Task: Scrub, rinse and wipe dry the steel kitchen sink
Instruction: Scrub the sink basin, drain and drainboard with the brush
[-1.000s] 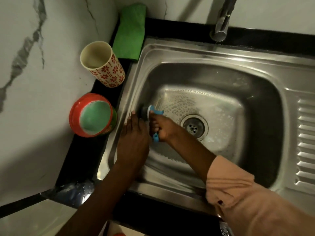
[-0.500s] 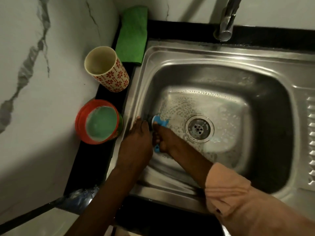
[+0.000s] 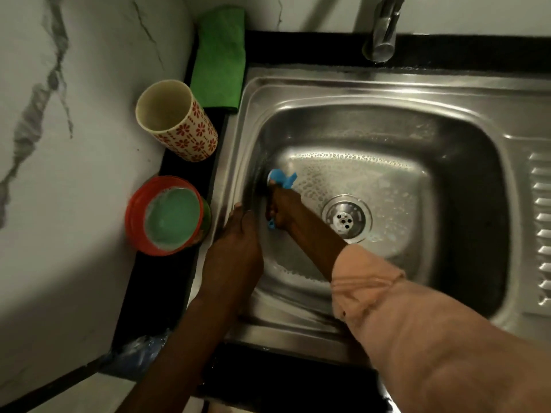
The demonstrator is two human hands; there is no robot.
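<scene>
Gripping a blue-handled scrub brush (image 3: 281, 180), the right hand (image 3: 283, 211) has its fingers curled round the handle; brush head is against the left inner wall of the steel sink (image 3: 387, 96), low down near the basin floor. Handle end pokes out below the fist. Bristles not resolvable, dark patch only.

Left hand (image 3: 235, 248) lies flat on the sink's left rim, fingers straight and together, tips pointing away from the person, holding nothing. It sits just beside the right hand, slightly overlapping it in view.

Basin floor carries soap suds and bubbles around the drain strainer (image 3: 346, 219), thickest along the far edge. Ribbed drainboard (image 3: 539, 222) is on the right. Tap spout (image 3: 380, 34) hangs over the back rim; no water stream visible.

On the black counter strip left of the sink: a green cloth (image 3: 219, 58) folded at the back corner, a cream tumbler with red flower print (image 3: 179, 120) upright, and an orange bowl (image 3: 134, 222) holding pale green soapy liquid, nearest the left hand. Crumpled clear plastic (image 3: 140, 353) lies at the counter's near end.

Right forearm wears a pushed-up peach sleeve (image 3: 417, 323). Marble-pattern wall (image 3: 59, 144) on the left.
</scene>
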